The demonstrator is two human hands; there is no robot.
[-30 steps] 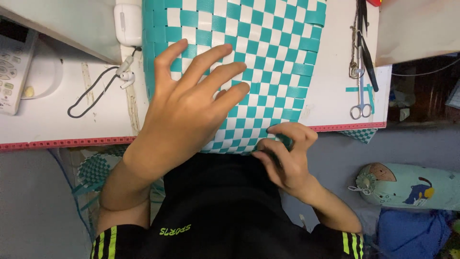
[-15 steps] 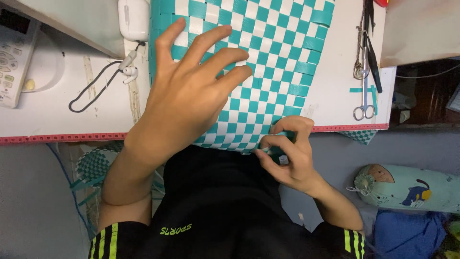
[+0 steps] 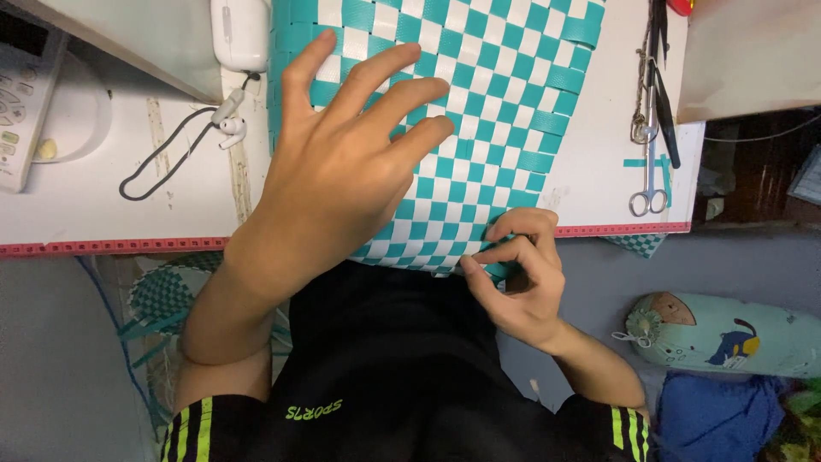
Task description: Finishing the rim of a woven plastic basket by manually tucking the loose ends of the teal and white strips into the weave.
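Observation:
A teal and white woven mat (image 3: 505, 94) of flat plastic strips lies on the white table (image 3: 77, 205) and overhangs its near edge. My left hand (image 3: 342, 162) rests flat on the mat with fingers spread, pressing it down. My right hand (image 3: 517, 274) is at the mat's lower right corner, thumb and fingertips pinching a teal strip end at the woven edge.
Scissors and a dark tool (image 3: 654, 128) lie to the right of the mat. A white earbud case (image 3: 239, 34), an earbud with a black cord (image 3: 171, 162) and a white device (image 3: 26, 94) sit at left. Another woven piece (image 3: 162, 295) lies below the table.
My right hand has shifted slightly right along the mat's near edge and closed its fingers on a strip end. My left hand stays spread on the mat.

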